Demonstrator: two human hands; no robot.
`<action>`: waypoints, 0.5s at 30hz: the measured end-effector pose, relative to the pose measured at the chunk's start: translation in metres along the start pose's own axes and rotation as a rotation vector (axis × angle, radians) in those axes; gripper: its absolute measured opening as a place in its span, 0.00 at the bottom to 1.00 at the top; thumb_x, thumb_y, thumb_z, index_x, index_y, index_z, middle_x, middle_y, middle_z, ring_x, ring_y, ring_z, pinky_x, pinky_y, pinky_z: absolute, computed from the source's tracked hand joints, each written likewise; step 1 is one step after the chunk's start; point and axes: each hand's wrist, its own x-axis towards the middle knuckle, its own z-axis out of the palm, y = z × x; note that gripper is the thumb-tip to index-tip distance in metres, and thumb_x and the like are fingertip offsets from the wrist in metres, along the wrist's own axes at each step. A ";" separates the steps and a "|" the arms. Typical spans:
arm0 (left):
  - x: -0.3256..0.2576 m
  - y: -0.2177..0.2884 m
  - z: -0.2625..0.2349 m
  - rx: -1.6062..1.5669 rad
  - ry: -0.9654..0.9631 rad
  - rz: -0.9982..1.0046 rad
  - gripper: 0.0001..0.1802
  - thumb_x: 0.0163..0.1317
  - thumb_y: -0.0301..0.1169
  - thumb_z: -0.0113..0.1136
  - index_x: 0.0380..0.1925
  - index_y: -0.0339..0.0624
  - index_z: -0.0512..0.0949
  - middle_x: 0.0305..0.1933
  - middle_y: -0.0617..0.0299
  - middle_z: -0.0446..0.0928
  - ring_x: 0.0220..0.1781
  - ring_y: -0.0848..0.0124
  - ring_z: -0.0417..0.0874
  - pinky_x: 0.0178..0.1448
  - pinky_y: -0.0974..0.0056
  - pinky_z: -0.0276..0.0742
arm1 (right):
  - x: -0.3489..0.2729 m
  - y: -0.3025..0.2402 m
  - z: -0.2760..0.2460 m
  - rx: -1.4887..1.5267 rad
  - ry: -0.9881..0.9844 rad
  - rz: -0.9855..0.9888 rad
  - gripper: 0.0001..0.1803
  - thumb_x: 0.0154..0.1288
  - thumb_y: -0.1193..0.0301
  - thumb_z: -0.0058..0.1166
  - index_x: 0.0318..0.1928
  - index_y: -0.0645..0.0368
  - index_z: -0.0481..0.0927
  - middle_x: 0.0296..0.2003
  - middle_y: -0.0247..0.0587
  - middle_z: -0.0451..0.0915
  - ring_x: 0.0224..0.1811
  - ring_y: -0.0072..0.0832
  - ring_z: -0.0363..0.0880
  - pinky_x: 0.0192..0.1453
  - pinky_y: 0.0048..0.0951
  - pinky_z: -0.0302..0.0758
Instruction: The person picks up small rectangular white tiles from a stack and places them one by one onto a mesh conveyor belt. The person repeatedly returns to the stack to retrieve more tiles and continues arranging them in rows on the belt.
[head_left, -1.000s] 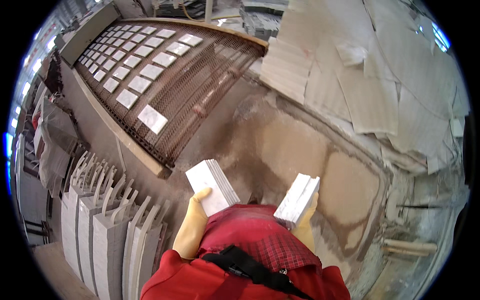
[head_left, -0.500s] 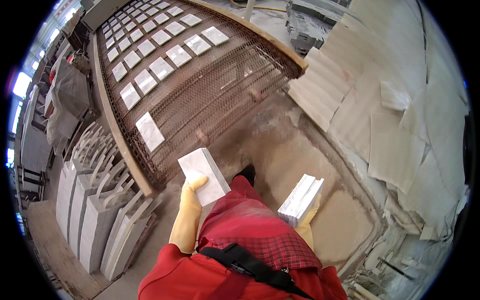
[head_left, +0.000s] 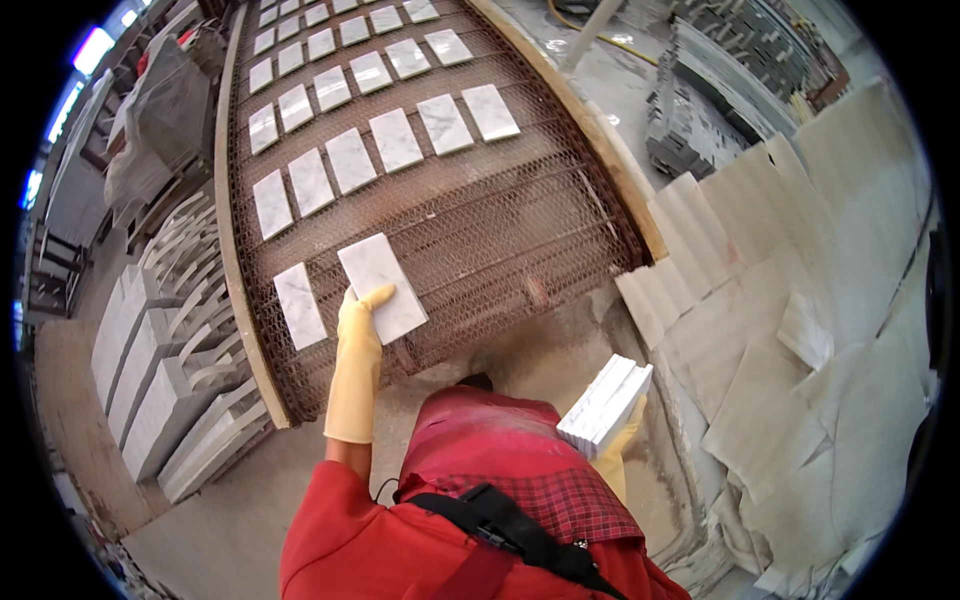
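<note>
In a yellow rubber glove, my left hand (head_left: 357, 335) reaches out over the near end of a brown wire-mesh bed (head_left: 480, 240). Its thumb lies across a white, grey-veined marble tile (head_left: 388, 275), with the fingers hidden beneath. Whether more tiles sit under that one, I cannot tell. Close to its left, a single matching tile (head_left: 300, 307) lies flat on the mesh. Down by my right side, my gloved right hand (head_left: 622, 450) supports a stack of white marble tiles (head_left: 605, 405) with their edges showing; most of that hand is hidden behind the stack.
Rows of white tiles (head_left: 350, 160) cover the farther mesh. A wooden rail (head_left: 245, 290) borders it on the left, another (head_left: 590, 110) on the right. Curved stone pieces (head_left: 170, 370) stand at left. Pale sheets (head_left: 770, 290) lie at right, with grey stone stacks (head_left: 700, 110) beyond.
My left hand has moved forward with its tile from in front of my body to above the mesh bed. The view has shifted; the right hand still holds its stack low.
</note>
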 end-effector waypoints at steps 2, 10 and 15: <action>0.018 0.012 0.000 0.025 -0.006 -0.010 0.34 0.57 0.21 0.72 0.66 0.36 0.76 0.59 0.48 0.85 0.55 0.53 0.90 0.60 0.48 0.89 | 0.022 0.003 -0.002 0.041 -0.009 0.059 0.43 0.77 0.34 0.47 0.82 0.45 0.65 0.76 0.38 0.71 0.76 0.40 0.69 0.81 0.49 0.64; 0.052 0.022 -0.019 0.174 -0.031 -0.068 0.31 0.60 0.26 0.75 0.64 0.34 0.78 0.58 0.48 0.86 0.54 0.55 0.91 0.58 0.51 0.89 | 0.090 -0.007 0.044 -0.010 -0.070 0.287 0.43 0.73 0.35 0.56 0.78 0.45 0.70 0.69 0.38 0.78 0.69 0.41 0.78 0.74 0.49 0.74; 0.047 0.022 -0.021 0.746 0.227 -0.001 0.34 0.67 0.37 0.74 0.70 0.38 0.75 0.62 0.47 0.85 0.58 0.57 0.89 0.65 0.56 0.84 | 0.129 -0.018 0.079 -0.071 -0.094 0.495 0.47 0.69 0.32 0.58 0.78 0.45 0.70 0.67 0.39 0.79 0.68 0.42 0.79 0.73 0.50 0.76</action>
